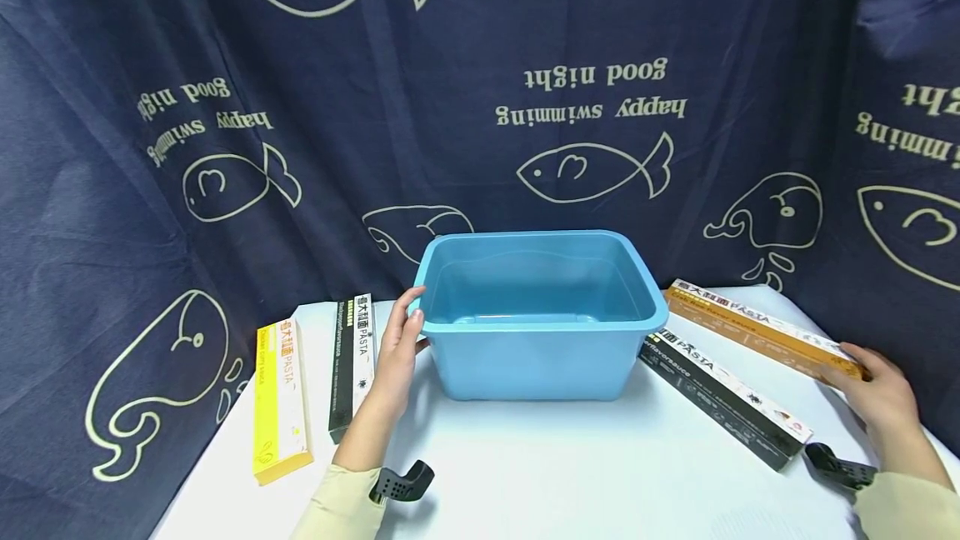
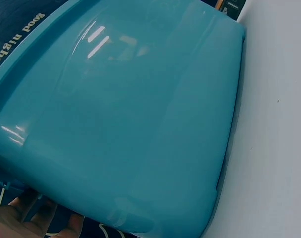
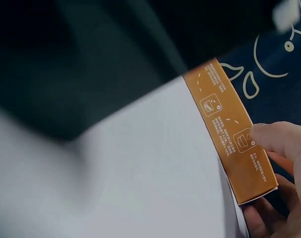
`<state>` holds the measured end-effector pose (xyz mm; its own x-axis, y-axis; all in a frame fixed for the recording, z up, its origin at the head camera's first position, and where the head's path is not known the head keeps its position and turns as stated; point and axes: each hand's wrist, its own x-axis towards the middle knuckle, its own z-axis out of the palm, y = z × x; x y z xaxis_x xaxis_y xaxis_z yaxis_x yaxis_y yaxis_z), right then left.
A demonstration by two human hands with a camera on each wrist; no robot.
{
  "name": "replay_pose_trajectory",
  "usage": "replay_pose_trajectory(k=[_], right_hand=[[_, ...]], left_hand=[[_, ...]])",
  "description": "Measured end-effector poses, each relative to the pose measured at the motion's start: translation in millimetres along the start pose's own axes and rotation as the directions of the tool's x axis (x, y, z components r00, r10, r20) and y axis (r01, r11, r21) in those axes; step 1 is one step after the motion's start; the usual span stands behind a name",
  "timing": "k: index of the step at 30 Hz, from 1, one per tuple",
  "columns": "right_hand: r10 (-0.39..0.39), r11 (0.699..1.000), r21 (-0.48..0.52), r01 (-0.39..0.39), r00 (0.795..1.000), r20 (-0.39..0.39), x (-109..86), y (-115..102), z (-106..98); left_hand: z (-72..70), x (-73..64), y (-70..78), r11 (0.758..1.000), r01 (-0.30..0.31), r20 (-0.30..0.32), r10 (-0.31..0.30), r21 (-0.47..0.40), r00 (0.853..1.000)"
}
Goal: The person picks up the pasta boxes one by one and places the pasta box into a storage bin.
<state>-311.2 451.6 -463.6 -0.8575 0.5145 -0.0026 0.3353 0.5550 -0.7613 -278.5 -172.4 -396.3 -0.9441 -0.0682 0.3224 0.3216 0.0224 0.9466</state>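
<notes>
A blue plastic bin (image 1: 532, 365) stands upright on the white table. My left hand (image 1: 400, 348) grips its left rim near the front corner; in the left wrist view, the fingers (image 2: 44, 215) lie along the bin's side. At the far right, my right hand (image 1: 885, 394) holds the near end of an orange pasta box (image 1: 757, 332). The right wrist view has the thumb (image 3: 274, 136) on this box's printed orange side, with other fingers around its end. Beside it lies a black pasta box (image 1: 723, 398), its far end close to the bin.
To the left, a yellow pasta box (image 1: 281, 398) and another black pasta box (image 1: 352, 365) lie on the table (image 1: 525, 473). A dark blue curtain (image 1: 465, 132) with fish and whale drawings hangs behind and at both sides. Each wrist wears a black band mount (image 1: 401, 483).
</notes>
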Motion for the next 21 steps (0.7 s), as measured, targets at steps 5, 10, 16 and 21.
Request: replay_pose_trajectory(k=[5,10,16,21], right_hand=[[-0.010,1.000,0.016,0.010,1.000,-0.007,-1.5,2.3,0.7],[-0.021,1.000,0.023,0.021,1.000,0.004,-0.9,3.2,3.3],[-0.051,0.999,0.006,0.051,0.999,0.011,0.9,4.4,4.0],[-0.047,0.999,0.004,0.047,0.998,0.043,0.7,7.9,4.0]], left_hand=[[0.4,0.1,-1.2,1.000,-0.011,-0.008,0.011,0.000,1.000],[-0.3,0.7,-0.9,1.000,-0.013,-0.011,0.013,-0.003,1.000],[-0.2,0.7,0.1,1.000,-0.008,-0.012,0.009,0.004,1.000],[0.3,0.0,0.6,1.000,-0.006,-0.015,0.006,0.008,1.000]])
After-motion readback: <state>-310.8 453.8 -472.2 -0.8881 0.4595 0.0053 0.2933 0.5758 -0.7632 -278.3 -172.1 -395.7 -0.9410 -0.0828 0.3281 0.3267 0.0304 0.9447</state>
